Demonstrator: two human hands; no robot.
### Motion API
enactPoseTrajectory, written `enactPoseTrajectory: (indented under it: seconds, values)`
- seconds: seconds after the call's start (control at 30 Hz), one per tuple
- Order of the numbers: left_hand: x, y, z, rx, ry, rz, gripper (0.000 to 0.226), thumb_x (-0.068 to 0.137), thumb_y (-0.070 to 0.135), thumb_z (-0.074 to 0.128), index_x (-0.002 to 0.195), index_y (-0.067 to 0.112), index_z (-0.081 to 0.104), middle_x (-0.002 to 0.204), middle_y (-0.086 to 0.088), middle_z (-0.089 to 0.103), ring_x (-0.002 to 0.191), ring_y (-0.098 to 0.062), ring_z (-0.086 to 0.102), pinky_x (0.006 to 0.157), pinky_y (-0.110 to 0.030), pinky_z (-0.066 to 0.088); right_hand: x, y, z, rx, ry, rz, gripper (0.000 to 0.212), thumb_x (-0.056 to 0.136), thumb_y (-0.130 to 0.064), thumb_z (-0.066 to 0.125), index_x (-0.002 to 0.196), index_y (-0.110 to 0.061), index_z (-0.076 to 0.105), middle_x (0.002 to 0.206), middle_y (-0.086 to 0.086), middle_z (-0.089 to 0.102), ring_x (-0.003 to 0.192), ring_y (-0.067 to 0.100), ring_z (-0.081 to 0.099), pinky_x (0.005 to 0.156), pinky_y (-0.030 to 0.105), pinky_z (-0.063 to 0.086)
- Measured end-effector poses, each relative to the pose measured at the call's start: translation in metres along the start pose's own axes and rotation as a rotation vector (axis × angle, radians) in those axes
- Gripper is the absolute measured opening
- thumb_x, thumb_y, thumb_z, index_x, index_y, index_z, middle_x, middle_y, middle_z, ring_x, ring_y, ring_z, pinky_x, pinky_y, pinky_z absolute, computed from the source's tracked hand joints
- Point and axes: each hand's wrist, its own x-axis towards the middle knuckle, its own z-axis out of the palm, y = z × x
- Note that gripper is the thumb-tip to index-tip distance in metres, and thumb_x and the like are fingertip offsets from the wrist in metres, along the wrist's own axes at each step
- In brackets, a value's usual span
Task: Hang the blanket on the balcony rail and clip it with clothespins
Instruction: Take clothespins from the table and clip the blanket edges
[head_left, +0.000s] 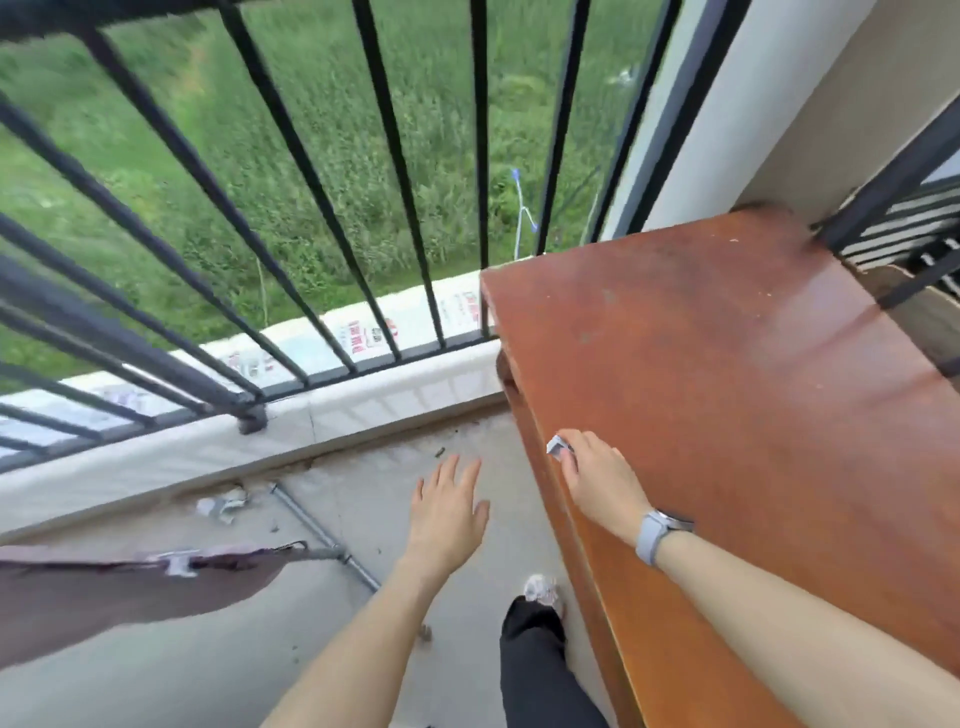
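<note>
Right hand (597, 475) rests at the near-left edge of the red-brown wooden counter (727, 389), fingers curled, pinching a small pale clothespin (557, 447) at the fingertips; the pin sits right at the counter's left edge. A grey-banded watch (655, 535) is on that wrist.

Left hand (449, 512) hangs in the air over the concrete balcony floor (363, 483), just left of the counter's left side. Fingers straight and spread, palm down, holding nothing.

Blanket (104, 592): dark maroon cloth at the lower left of the view, well apart from both hands and lower-left of the left hand. It drapes over what looks like a rail edge; motion blur makes this unclear. A pale clip-like piece (179, 564) sits on its upper edge, too blurred to identify firmly.

Black balcony railing (311, 171) runs across the upper view, its bars fixed into a pale ledge (363, 410). Tall green grass (311, 104) lies beyond. A metal pipe (322, 535) lies on the floor between blanket and left hand. A dark trouser leg and pale shoe (540, 590) show beside the counter's lower left side.
</note>
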Motion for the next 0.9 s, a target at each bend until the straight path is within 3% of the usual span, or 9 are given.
enactPoseTrajectory:
  seconds: [0.17,0.27,0.37,0.57,0.7,0.8,0.9]
  values:
    - [-0.11,-0.12,-0.04,-0.085,0.284,-0.24,0.05,0.09,0.031,0.043,0.138,0.021,0.03,0.145,-0.005,0.033,0.133,-0.022,0.03,0.105,-0.037,0.025,-0.024,-0.146,0.047,0.048,0.028,-0.243,0.022,0.094,-0.019,0.04,0.111,-0.014,0.054,0.108,0.008,0.063,0.103,0.03,0.057,0.084,0.042,0.039]
    - [-0.199,-0.199,-0.056,-0.139,0.425,-0.35,0.045,0.088,0.026,0.047,0.132,0.018,0.039,0.138,-0.005,0.04,0.128,-0.024,0.036,0.104,-0.034,0.027,-0.057,-0.254,0.089,0.229,-0.082,-0.376,0.023,0.093,-0.02,0.043,0.113,-0.012,0.052,0.112,0.011,0.062,0.103,0.034,0.057,0.086,0.045,0.044]
    - [-0.296,-0.278,-0.067,-0.143,0.535,-0.548,0.047,0.09,0.028,0.044,0.135,0.018,0.036,0.141,-0.004,0.039,0.129,-0.023,0.035,0.105,-0.032,0.027,-0.095,-0.363,0.137,0.235,-0.188,-0.548,0.021,0.092,-0.029,0.045,0.107,-0.014,0.05,0.101,0.009,0.066,0.094,0.035,0.06,0.074,0.041,0.047]
    - [-0.482,-0.409,-0.081,-0.164,0.749,-0.969,0.048,0.092,0.028,0.042,0.138,0.018,0.031,0.147,-0.005,0.031,0.135,-0.02,0.026,0.109,-0.035,0.023,-0.179,-0.574,0.219,0.28,-0.445,-0.89,0.02,0.09,-0.027,0.053,0.107,-0.016,0.056,0.102,0.011,0.067,0.091,0.031,0.062,0.073,0.035,0.044]
    - [-0.568,-0.477,-0.1,-0.185,0.874,-1.162,0.047,0.091,0.025,0.046,0.136,0.016,0.035,0.144,-0.009,0.035,0.132,-0.025,0.031,0.108,-0.038,0.023,-0.224,-0.7,0.25,0.344,-0.566,-1.078,0.017,0.092,-0.021,0.051,0.099,-0.009,0.06,0.081,0.006,0.06,0.076,0.025,0.053,0.066,0.033,0.037]
    - [-0.616,-0.535,-0.121,-0.182,0.951,-1.253,0.047,0.09,0.023,0.048,0.134,0.015,0.037,0.142,-0.011,0.038,0.13,-0.027,0.033,0.106,-0.04,0.026,-0.247,-0.793,0.274,0.326,-0.587,-1.223,0.023,0.093,-0.017,0.045,0.07,-0.014,0.046,0.056,-0.003,0.038,0.058,0.019,0.035,0.054,0.03,0.018]
    - [-0.652,-0.606,-0.153,-0.131,0.991,-1.272,0.047,0.088,0.023,0.048,0.134,0.015,0.038,0.14,-0.009,0.039,0.129,-0.026,0.034,0.103,-0.04,0.03,-0.263,-0.888,0.298,0.334,-0.587,-1.259,0.022,0.086,-0.007,0.045,0.065,-0.013,0.043,0.057,0.005,0.041,0.053,0.02,0.035,0.051,0.031,0.017]
